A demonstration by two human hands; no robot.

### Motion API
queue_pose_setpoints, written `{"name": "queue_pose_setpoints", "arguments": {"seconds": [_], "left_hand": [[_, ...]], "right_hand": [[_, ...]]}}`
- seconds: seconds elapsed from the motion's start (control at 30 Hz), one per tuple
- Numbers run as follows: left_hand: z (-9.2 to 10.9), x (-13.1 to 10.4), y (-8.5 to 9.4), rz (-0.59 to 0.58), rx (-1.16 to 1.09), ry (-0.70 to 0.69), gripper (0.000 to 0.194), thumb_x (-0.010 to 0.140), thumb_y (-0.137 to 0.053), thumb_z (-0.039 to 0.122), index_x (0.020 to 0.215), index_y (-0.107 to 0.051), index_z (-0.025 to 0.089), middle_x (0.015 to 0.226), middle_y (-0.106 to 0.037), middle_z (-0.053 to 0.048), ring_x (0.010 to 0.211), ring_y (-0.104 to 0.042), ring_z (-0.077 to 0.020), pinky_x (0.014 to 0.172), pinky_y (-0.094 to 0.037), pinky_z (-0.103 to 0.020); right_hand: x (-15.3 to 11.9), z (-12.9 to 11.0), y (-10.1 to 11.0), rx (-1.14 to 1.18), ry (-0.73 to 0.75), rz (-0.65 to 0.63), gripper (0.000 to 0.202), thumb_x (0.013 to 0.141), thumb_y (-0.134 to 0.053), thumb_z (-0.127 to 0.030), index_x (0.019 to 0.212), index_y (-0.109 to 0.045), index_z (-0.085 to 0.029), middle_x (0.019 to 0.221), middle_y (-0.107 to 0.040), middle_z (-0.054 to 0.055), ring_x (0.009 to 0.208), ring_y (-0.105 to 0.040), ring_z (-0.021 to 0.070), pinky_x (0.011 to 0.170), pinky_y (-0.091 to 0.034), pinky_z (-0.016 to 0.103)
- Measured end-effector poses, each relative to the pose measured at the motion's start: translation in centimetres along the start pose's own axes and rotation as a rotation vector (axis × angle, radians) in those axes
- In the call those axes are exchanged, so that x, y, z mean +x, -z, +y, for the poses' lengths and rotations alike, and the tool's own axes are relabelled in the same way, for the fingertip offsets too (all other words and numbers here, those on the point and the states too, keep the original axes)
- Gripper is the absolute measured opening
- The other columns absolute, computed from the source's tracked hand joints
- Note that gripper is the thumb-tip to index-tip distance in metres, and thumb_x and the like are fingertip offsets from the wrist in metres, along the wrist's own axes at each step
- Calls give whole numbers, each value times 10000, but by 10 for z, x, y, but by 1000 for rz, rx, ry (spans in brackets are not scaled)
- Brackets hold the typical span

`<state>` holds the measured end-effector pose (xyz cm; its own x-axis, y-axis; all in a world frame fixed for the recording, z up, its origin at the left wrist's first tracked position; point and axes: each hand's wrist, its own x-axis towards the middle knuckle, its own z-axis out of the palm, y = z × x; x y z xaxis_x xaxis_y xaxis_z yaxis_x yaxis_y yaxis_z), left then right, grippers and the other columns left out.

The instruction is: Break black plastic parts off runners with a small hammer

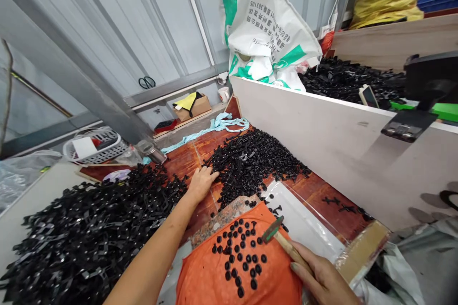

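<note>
My left hand [202,184] reaches to the left edge of a heap of small round black plastic parts [250,159]. Its fingers are apart and nothing shows in them. In my right hand [322,274] is a hammer [295,250] with a pale wooden handle and a green-and-dark head. The hammer head hovers over or rests on an orange cloth [207,276], which cannot be told. Many small black caps [246,258] lie scattered on that cloth, between my two hands. A speckled stone slab [211,225] shows at the cloth's far edge.
A larger heap of black plastic clips [86,233] spreads at the left. A white board [322,133] walls off the right side, with more black parts [350,78] behind it. A white sack [265,33], a basket [96,145] and a cardboard box [193,107] stand further back.
</note>
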<state>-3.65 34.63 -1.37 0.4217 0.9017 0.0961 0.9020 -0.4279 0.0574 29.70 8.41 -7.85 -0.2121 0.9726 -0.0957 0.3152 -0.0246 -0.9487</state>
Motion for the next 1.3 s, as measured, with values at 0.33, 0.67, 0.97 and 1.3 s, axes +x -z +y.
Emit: {"name": "queue_pose_setpoints", "arguments": {"seconds": [0.33,0.67,0.97,1.3], "left_hand": [[13,-31,19,285,-685,302,230,917,-501,341,1035,-665,231,1016,-702,-40,924,-635,-193,853,-510,-308],[57,-76,61,448,-1449,612,468,671,-821,497,965,-637,183,788,-595,26,558,-573,-76,523,-505,-205],[109,-210,74,339,-988,522,349,831,-686,467,1059,-755,211,1032,-773,-62,914,-708,-209,770,-570,-285],[116,-288,63,-67,-471,619,440,879,-536,302,1310,-609,250,807,-729,-7,728,-679,-208,720,-487,-294]], "right_hand": [[-3,-18,0,6,-16,20,547,973,-515,-518,1467,-581,-291,1417,-648,47,1312,-594,333,1102,-469,438],[-5,-18,1,27,28,44,562,961,-515,-562,1405,-638,-241,1275,-739,84,1210,-660,335,1046,-511,423],[-3,-7,0,55,29,10,544,986,-517,-516,1411,-599,-187,1401,-659,89,1298,-595,298,1129,-423,374],[-1,1,2,-43,55,47,471,947,-567,-515,1306,-666,-226,1179,-750,50,1085,-676,292,965,-518,340]]}}
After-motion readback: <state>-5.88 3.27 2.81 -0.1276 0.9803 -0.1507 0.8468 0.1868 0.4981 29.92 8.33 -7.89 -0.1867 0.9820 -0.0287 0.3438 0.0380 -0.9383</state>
